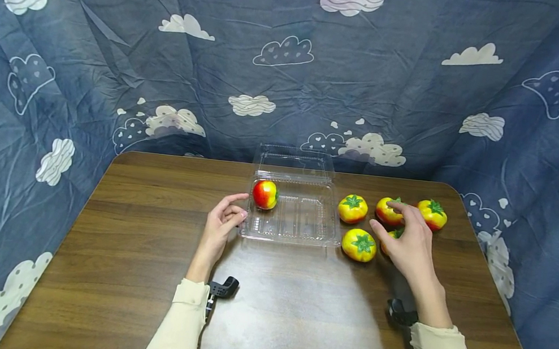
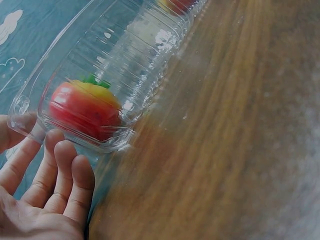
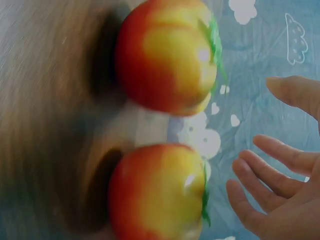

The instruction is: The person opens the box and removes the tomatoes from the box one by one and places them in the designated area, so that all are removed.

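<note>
A clear plastic clamshell box (image 1: 298,239) lies with its lid raised at the back. In its left end sits a red-yellow artificial persimmon (image 1: 264,194) with a green leafy top. My left hand (image 1: 222,222) is at the box's left edge; in the left wrist view its thumb and index finger pinch the rim, with the other fingers extended beside it. My right hand (image 1: 411,242) hovers over the persimmons to the right of the box, fingers spread and apart from them. It partly hides a persimmon (image 1: 389,211) and another persimmon (image 1: 388,248) below that. Nothing is in this hand.
More persimmons stand on the wooden table (image 1: 137,262): one (image 1: 352,209) and another (image 1: 359,245) near the box's right side, and one (image 1: 432,214) at the far right. A blue cloud-patterned curtain (image 1: 228,78) hangs behind the table and along its sides.
</note>
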{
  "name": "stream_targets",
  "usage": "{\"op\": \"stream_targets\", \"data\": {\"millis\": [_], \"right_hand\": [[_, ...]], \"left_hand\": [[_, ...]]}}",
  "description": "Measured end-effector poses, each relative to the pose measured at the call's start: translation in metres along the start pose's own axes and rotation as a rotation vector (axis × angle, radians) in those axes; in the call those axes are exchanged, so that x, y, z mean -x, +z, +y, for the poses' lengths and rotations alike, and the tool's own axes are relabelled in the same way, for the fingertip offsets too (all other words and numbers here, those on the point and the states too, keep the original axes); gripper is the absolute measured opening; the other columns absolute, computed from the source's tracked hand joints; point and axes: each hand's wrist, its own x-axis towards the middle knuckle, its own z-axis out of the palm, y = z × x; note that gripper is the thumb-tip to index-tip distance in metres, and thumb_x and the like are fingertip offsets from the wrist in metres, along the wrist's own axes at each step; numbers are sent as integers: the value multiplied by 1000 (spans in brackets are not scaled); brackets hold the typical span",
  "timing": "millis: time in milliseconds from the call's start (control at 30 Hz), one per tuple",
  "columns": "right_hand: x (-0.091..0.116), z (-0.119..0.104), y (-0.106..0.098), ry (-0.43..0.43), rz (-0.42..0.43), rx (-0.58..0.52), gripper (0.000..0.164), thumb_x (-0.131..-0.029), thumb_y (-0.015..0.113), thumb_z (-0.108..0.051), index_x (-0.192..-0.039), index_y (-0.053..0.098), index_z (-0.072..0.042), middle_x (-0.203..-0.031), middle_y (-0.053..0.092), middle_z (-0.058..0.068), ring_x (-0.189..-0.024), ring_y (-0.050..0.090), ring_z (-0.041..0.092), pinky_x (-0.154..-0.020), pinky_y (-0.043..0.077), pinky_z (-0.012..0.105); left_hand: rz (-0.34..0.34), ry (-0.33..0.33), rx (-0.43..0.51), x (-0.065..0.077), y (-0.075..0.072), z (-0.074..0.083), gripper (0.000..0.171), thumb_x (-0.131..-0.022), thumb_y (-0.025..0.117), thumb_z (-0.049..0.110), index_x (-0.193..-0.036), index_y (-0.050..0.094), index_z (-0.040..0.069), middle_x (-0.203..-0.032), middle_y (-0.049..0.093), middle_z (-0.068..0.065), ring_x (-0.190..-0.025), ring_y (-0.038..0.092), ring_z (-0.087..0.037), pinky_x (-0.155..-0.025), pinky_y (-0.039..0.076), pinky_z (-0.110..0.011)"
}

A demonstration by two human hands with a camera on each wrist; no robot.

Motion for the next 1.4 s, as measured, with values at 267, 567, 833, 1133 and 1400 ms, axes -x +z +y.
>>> {"op": "stream_targets", "data": {"millis": [267, 567, 833, 1133, 1400], "right_hand": [[-9, -19, 21, -33, -40, -32, 52, -90, 84, -22, -133, 65, -1, -129, 65, 22, -117, 59, 41, -99, 49, 59], [-21, -44, 45, -71, -65, -81, 50, -89, 84, -20, -131, 65, -1, -128, 65, 23, -118, 60, 43, -100, 46, 59], [-27, -63, 63, -80, -111, -109, 50, -90, 84, -21, -132, 65, -2, -131, 64, 22, -118, 61, 42, -103, 48, 57], [-32, -81, 86, -93, -159, -129, 53, -90, 84, -24, -135, 64, -2, -130, 65, 22, -115, 61, 41, -100, 46, 56], [-37, -91, 102, -57, -215, -158, 54, -91, 83, -25, -136, 63, -3, -129, 65, 22, -115, 62, 42, -99, 48, 54]], "left_hand": [[-5, 12, -9, 0, 0, 0, 43, -98, 67, -5, -141, 60, -2, -92, 66, -6, -81, 62, -16, -76, 55, -20], [-4, 8, 0, 0, 0, 1, 43, -98, 67, -5, -140, 61, -1, -92, 66, -7, -81, 63, -18, -76, 56, -21], [-6, 11, 4, -1, 0, 0, 43, -97, 66, -7, -140, 62, -1, -91, 66, -7, -79, 62, -18, -76, 55, -22], [-8, 23, -1, -1, -2, -3, 43, -97, 66, -7, -139, 62, -1, -90, 67, -7, -78, 62, -20, -74, 56, -21], [-14, 15, 1, -1, -1, 0, 44, -97, 67, -6, -141, 61, -2, -91, 66, -7, -79, 63, -18, -74, 56, -20]]}}
